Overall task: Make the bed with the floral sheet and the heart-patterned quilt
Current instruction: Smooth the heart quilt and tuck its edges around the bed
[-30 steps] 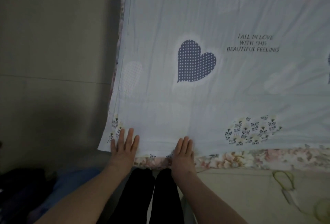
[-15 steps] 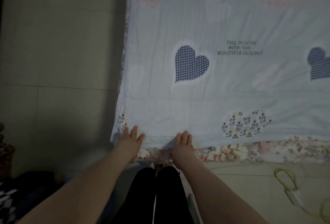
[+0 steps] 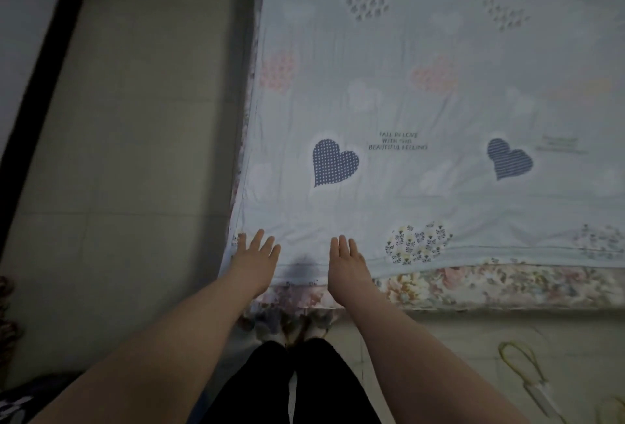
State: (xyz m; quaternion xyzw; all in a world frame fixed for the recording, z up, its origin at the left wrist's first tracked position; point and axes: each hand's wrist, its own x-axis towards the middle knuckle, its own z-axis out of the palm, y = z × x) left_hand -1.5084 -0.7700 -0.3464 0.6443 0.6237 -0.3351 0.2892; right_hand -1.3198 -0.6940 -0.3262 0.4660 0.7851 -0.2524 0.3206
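Left hand (image 3: 255, 259) fingers spread, right hand (image 3: 346, 263) fingers together, both flat on the near hem. One heart-patterned quilt (image 3: 406, 102) extends ahead, long axis unclear. One floral sheet (image 3: 473, 283) peeks out under the wrists.

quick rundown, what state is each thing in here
quilt, spread flat, lightly creased
sheet, under the quilt, floral border showing along the near side
left hand, open, flat on the quilt's near corner
right hand, open, flat on the quilt's near edge
snips, lying on the floor
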